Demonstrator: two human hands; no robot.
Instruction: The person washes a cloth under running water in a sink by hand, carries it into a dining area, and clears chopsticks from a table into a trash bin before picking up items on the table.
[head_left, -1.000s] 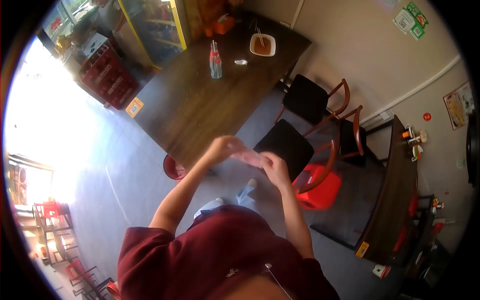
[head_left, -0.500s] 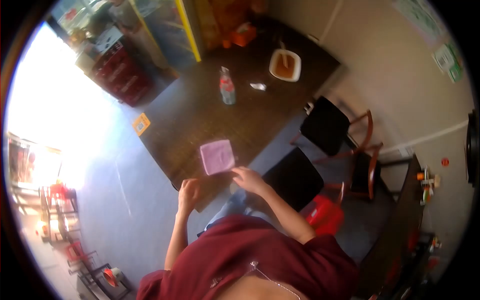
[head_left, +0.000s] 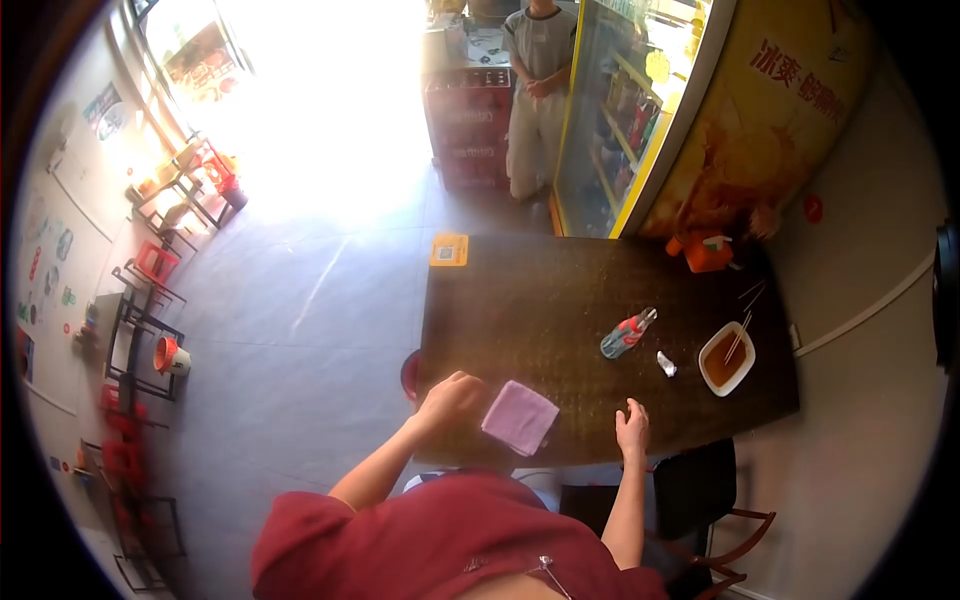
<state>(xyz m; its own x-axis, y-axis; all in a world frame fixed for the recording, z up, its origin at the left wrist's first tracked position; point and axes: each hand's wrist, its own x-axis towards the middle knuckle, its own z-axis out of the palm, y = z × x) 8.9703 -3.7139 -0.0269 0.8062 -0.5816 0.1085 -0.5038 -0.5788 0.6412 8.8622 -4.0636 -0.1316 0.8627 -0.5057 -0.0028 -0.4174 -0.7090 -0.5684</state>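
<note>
A folded pink-purple cloth lies flat on the dark table near its front edge. My left hand is just left of the cloth, its fingers curled together, with nothing visible in them. Apart from the cloth, on its right side, my right hand is over the table's front edge, with fingers loosely extended and nothing held. Farther along the table lies a glass bottle with a red label, beside a crumpled white wrapper. A white bowl holds brown liquid and chopsticks.
An orange container stands at the far right table corner, and a yellow code card lies at the far left corner. Black chairs sit at front right. A person stands beyond the table, by a glass-door fridge.
The view has swung left, so the table appears farther right and turned. My right hand has come away from the cloth's corner and moved right. The cloth remains on the table.
</note>
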